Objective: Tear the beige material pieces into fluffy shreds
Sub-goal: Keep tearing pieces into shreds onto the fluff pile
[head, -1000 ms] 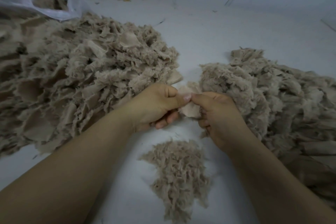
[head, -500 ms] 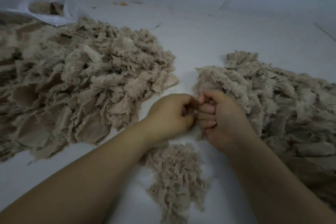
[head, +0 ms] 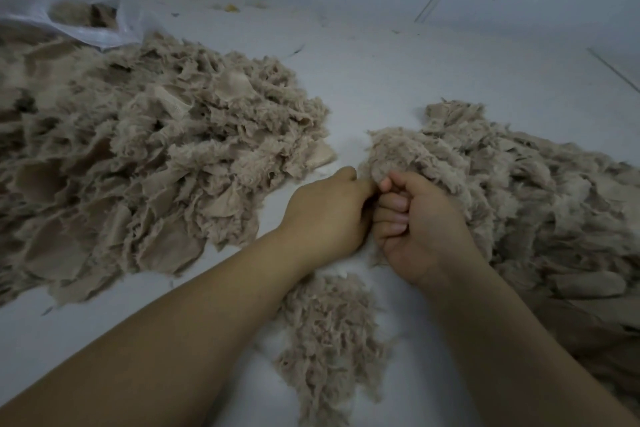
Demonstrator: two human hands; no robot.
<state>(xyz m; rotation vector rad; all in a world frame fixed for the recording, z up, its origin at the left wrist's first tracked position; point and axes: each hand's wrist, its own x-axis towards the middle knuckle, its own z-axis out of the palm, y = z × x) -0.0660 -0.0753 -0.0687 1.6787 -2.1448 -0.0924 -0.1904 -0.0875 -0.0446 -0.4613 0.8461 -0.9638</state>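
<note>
The white floor (head: 398, 87) bears three beige heaps — left pile (head: 145, 163), right pile (head: 519, 191), small shreds (head: 329, 340).

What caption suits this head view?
Both hands pinch beige material between two large beige heaps, above a small fluffy shred pile.

Three heaps of beige material lay on surface (head: 398, 80): one big heap of torn pieces (head: 145, 163) at left, one big heap (head: 526, 191) at right, one small pile of fluffy shreds (head: 329, 333) in front. Two hands: left (head: 325, 218), right (head: 419, 229). One white plastic bag (head: 45, 7) far left.
</note>
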